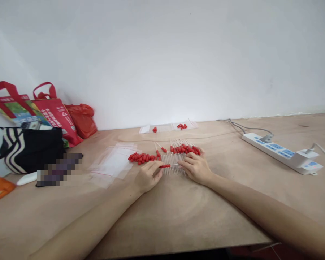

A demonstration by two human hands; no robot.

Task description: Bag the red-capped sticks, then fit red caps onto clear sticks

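Between my hands a dropper lies level, a red bulb (165,166) on a thin clear tube. My left hand (148,176) is closed, pinching the red bulb end. My right hand (197,168) has its fingers closed round the tube's other end. Below and behind it, several clear tubes (168,171) lie side by side on the table. A heap of loose red bulbs (141,157) is beside my left hand. Beyond my right hand, tubes fitted with red bulbs (184,148) lie in a row, and a few more lie left of them.
Clear zip bags (111,162) are stacked at the left; bags with red bulbs (166,128) lie by the wall. A white power strip (276,150) with cables stands at the right. Shopping bags (56,115), a black striped bag (40,146) and a blurred dark object (61,169) occupy the far left.
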